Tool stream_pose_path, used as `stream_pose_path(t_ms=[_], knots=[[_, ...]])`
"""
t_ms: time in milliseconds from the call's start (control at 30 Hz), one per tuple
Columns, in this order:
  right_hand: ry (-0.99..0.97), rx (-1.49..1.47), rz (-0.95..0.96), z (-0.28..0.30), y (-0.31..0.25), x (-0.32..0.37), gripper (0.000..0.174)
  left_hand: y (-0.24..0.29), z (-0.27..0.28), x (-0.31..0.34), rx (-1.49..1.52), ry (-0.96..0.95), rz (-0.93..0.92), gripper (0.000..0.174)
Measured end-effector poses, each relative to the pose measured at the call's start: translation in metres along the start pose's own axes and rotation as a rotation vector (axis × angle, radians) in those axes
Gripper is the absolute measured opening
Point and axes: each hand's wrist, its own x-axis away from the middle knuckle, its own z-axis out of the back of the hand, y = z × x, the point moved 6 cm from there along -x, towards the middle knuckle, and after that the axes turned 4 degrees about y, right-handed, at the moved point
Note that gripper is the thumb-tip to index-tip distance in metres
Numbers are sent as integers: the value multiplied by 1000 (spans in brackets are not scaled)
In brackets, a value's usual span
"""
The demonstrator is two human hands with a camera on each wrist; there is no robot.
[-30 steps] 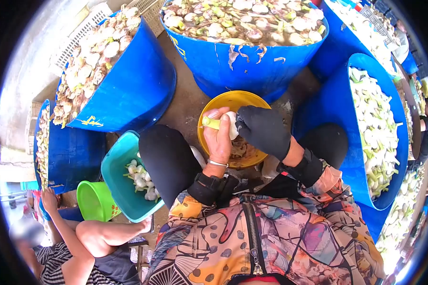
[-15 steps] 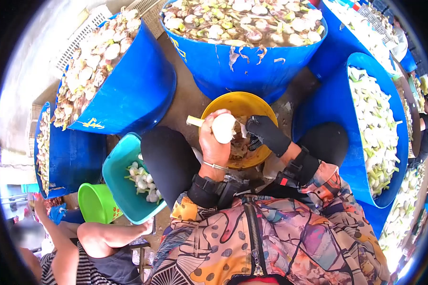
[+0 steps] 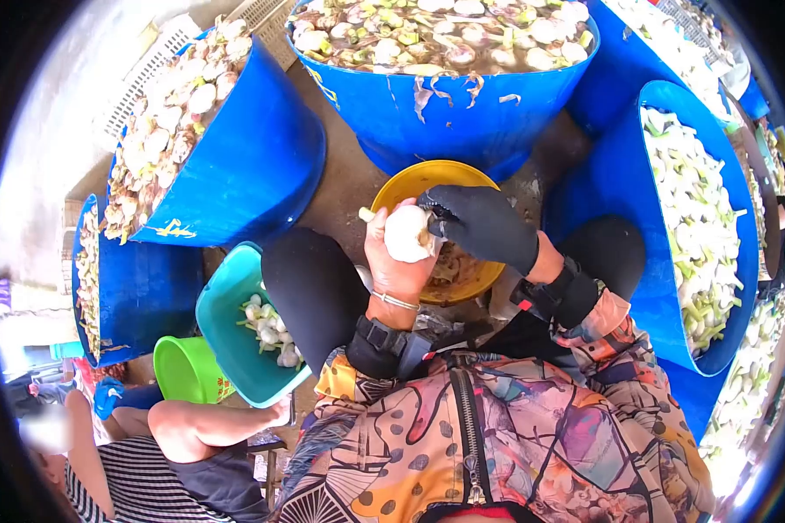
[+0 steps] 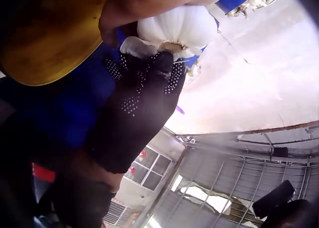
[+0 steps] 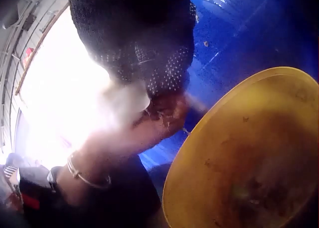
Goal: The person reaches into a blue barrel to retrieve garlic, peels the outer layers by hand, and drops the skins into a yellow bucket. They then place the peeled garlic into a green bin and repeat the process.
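Note:
My bare left hand (image 3: 397, 272) grips a white garlic bulb (image 3: 406, 235), its short pale stem sticking out to the left. A black glove with white dots covers my right hand (image 3: 490, 231), whose curled fingertips are at the bulb's root end. In the left wrist view, the gloved fingers (image 4: 167, 71) pinch at the skin there, and a loose flap of garlic skin (image 4: 135, 47) hangs off the bulb. Below both hands is a yellow bucket (image 3: 420, 177) with brownish peelings (image 3: 452, 266) in its bottom. Glare blurs the bulb in the right wrist view.
A teal basin (image 3: 222, 301) with several peeled garlic bulbs (image 3: 269, 327) stands left of my knee, beside a green bucket (image 3: 179, 370). Large blue tubs (image 3: 436, 113) full of garlic surround me. Another person (image 3: 148, 471) sits at the lower left.
The right hand moved from the bulb down right over the bucket with a strip of skin, then back to the bulb. The left hand turned the bulb, bringing its white side up.

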Motion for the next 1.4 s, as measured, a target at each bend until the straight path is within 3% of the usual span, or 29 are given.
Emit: stream_pose_path(t_ms=[133, 233, 333, 367, 400, 467, 567, 667, 800, 1033, 1133, 1200, 1267, 1333, 1400], knots=[[-4, 74, 61, 5, 5, 7, 22, -11, -4, 5, 72, -88, 111, 40], [-30, 108, 97, 6, 3, 10, 17, -16, 5, 2, 101, -51, 129, 39], [-67, 190, 121, 1, -9, 23, 18, -6, 8, -11, 19, -190, -116, 38], [-193, 154, 71, -13, -10, 30, 15, -3, 10, -13, 107, -223, -37, 38], [-113, -6, 210, -23, -20, 39, 12, 1, 14, -20, 161, -270, 2, 39], [-168, 91, 126, -35, -26, 42, 13, 9, 11, -21, 104, -180, -69, 41], [-262, 299, -107, -18, 11, 41, 25, 10, -6, -13, 223, -210, -38, 43], [-127, 537, -85, 5, 23, 39, 35, 12, -10, -7, 235, -180, -47, 43], [94, 144, -211, 21, 3, 18, 33, 12, -7, -6, 206, -185, -37, 40], [-110, 149, -94, -25, 1, 12, 23, 11, -1, -6, 47, -83, -160, 39], [12, -303, 0, -41, 23, 25, 25, 15, 1, -7, -124, -91, -330, 35], [-139, -566, -181, -43, 12, 37, 25, 20, -3, -8, -267, -67, -464, 33], [-180, -621, -158, -36, -7, 38, 28, 20, 7, -14, -190, 1, -376, 33], [-74, -482, 59, -25, -24, 34, 33, 21, 13, -16, -128, 68, -278, 33], [-106, -677, -276, -2, 1, 29, 33, 22, 9, -12, 11, 23, -223, 35]])
